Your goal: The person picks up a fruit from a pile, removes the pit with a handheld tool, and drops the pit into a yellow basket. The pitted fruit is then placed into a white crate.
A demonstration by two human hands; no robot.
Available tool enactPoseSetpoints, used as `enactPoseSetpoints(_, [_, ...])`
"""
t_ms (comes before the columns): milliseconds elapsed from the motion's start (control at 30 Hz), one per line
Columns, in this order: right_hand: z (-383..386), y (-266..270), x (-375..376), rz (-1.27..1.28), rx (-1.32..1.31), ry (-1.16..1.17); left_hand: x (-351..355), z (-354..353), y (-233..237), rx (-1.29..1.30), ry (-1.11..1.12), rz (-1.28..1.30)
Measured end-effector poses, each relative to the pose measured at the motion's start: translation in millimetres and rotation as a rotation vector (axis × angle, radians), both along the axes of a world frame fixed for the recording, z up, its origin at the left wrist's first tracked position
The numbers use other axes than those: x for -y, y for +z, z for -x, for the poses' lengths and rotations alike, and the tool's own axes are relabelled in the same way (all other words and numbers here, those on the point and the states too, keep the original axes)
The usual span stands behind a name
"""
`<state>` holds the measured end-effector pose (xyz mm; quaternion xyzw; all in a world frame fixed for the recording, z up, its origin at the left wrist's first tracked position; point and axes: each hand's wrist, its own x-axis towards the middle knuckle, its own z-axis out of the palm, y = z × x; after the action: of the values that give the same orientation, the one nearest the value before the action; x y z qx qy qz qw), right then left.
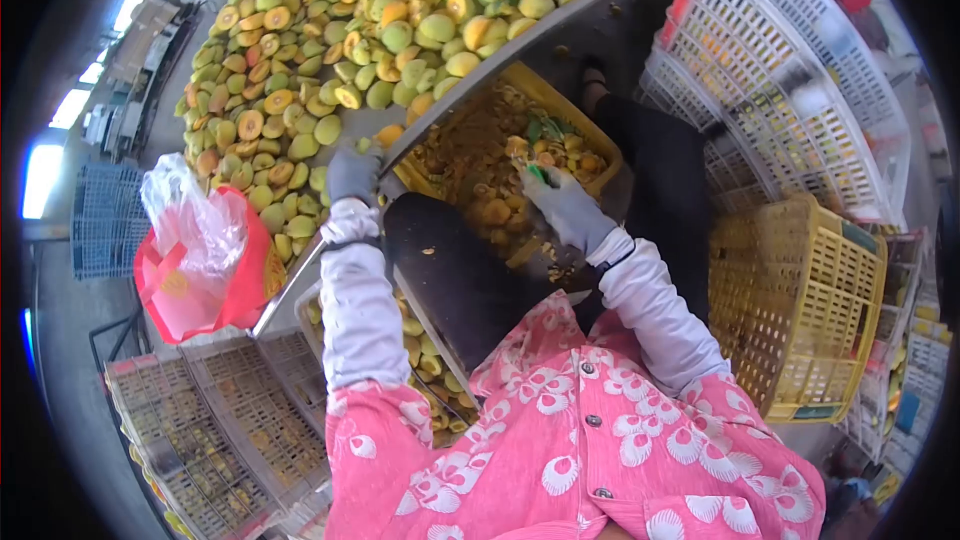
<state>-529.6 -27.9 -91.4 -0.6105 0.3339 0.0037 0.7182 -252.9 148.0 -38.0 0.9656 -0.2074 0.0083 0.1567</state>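
Note:
My right hand (568, 208), in a grey glove, is closed around a small green-handled tool (540, 175) above a yellow crate (598, 132). Pits, scraps and orange fruit pieces (497, 212) lie in and around that crate. At the metal table edge (470, 82), my gloved left hand (352, 172) has its fingers curled beside the heap of yellow-green fruit (330, 50); what they hold, if anything, I cannot tell. Many of these fruits are cut in half, with orange flesh facing up. An orange fruit piece (389, 136) lies right by the left fingertips.
A red bag (250, 260) with clear plastic hangs at left. Below it stand grey crates (190, 420), and a container of fruit halves (425, 365) is beside my left leg. White crates (770, 50) and a yellow crate (800, 310) are stacked on the right.

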Motion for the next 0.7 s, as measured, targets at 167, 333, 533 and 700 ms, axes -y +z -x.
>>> enactPoseSetpoints(167, [5, -9, 1, -0.335, -0.033, -0.195, -3, -21, -7, 0.055, 0.036, 0.324])
enactPoseSetpoints(333, [0, 37, -14, -0.957, 0.1, -0.025, 12, 127, 53, -0.338, -0.325, 0.822])
enactPoseSetpoints(533, [10, 56, -33, -0.611, 0.262, 0.033, 25, 207, 9, -0.849, -0.166, 1.42])
enactPoseSetpoints(700, [10, 73, -37, -0.318, 0.283, -0.146, 31, 218, 17, -1.132, -0.097, 1.535])
